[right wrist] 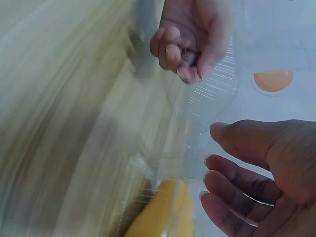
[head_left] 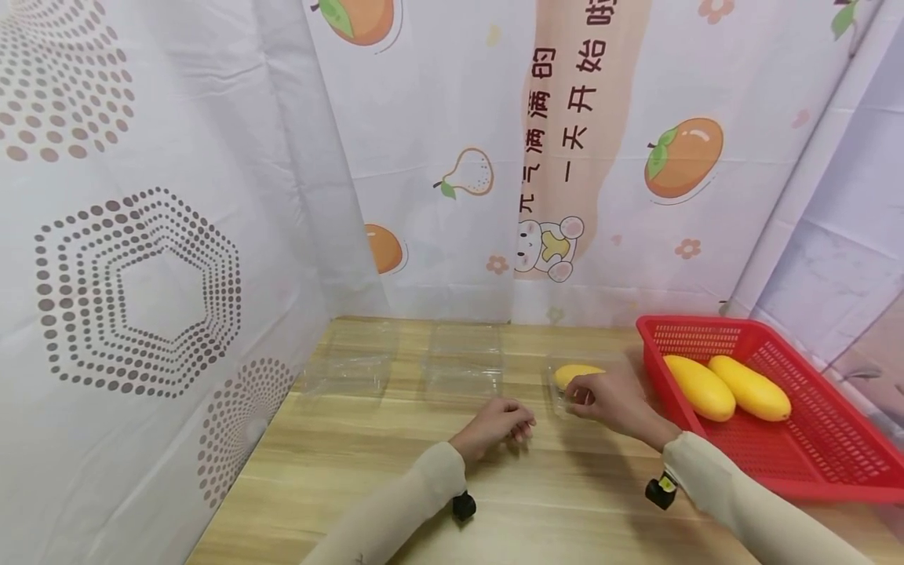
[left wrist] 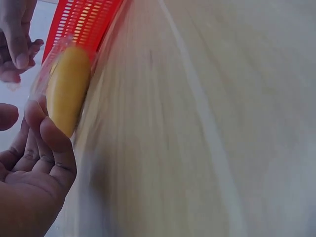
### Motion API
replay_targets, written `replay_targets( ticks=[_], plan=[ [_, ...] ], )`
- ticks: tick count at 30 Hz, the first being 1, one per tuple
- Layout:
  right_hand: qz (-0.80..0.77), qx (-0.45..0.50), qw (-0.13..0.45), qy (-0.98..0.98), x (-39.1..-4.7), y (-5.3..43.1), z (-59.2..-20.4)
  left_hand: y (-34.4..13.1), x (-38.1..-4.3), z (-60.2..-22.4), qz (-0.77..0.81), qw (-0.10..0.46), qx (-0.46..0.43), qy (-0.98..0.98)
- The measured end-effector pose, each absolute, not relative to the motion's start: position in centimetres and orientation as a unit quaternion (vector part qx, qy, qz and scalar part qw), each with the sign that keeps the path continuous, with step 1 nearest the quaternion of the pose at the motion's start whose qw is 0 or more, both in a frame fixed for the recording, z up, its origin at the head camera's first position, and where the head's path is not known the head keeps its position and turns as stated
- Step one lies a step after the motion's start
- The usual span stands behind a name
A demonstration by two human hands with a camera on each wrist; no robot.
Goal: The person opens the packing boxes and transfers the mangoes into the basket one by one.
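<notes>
A yellow oblong fruit (head_left: pixel 575 373) lies in a clear plastic box (head_left: pixel 556 404) at the right of the table, beside the red basket. My right hand (head_left: pixel 613 402) is just over the near side of this box, partly hiding it. Its fingers are bent with a gap to the thumb, and nothing shows between them in the right wrist view. To its left, my left hand (head_left: pixel 497 428) hovers over the wooden table, fingers loosely curled round nothing. In the left wrist view the same fruit (left wrist: pixel 69 94) appears beyond the left fingertips, apart from them.
Two more yellow fruits (head_left: pixel 699 388) lie in the red basket (head_left: pixel 812 463) at the right. Another clear plastic box (head_left: pixel 464 373) stands mid-table, and one more clear box (head_left: pixel 349 375) stands at the far left. Printed curtains (head_left: pixel 438 94) hang behind the wooden table (head_left: pixel 318 463).
</notes>
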State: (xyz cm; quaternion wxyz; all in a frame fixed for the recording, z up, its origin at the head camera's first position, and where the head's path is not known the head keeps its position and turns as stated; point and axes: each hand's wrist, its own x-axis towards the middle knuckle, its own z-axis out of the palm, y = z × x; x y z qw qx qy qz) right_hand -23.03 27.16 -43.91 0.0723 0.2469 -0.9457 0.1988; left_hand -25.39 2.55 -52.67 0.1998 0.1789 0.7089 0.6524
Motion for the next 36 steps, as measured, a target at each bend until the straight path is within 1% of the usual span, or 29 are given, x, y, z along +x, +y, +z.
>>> replay_targets(
  ticks=[5, 9, 16, 24, 32, 36],
  plan=[
    [0.226, 0.236, 0.027, -0.945, -22.9, 26.7, -44.4, 3.5, -25.5, -53.3, 0.655, 0.193, 0.167, 0.711],
    [0.218, 0.246, 0.019, -0.944, -22.9, 26.4, -44.7, 3.9, -25.5, -53.4, 0.655, 0.193, 0.160, 0.712],
    [0.205, 0.258, 0.041, -0.943, -23.0, 26.0, -45.6, 4.6, -25.5, -53.3, 0.651, 0.203, 0.158, 0.714],
    [0.194, 0.263, 0.093, -0.940, -23.0, 25.6, -46.0, 5.2, -25.9, -53.2, 0.655, 0.214, 0.159, 0.707],
    [0.181, 0.232, 0.083, -0.952, -23.1, 25.4, -46.2, 5.8, -26.2, -53.3, 0.664, 0.223, 0.161, 0.695],
    [0.156, 0.222, 0.100, -0.957, -23.1, 25.2, -46.4, 6.1, -26.1, -53.4, 0.669, 0.225, 0.159, 0.690]
  ],
)
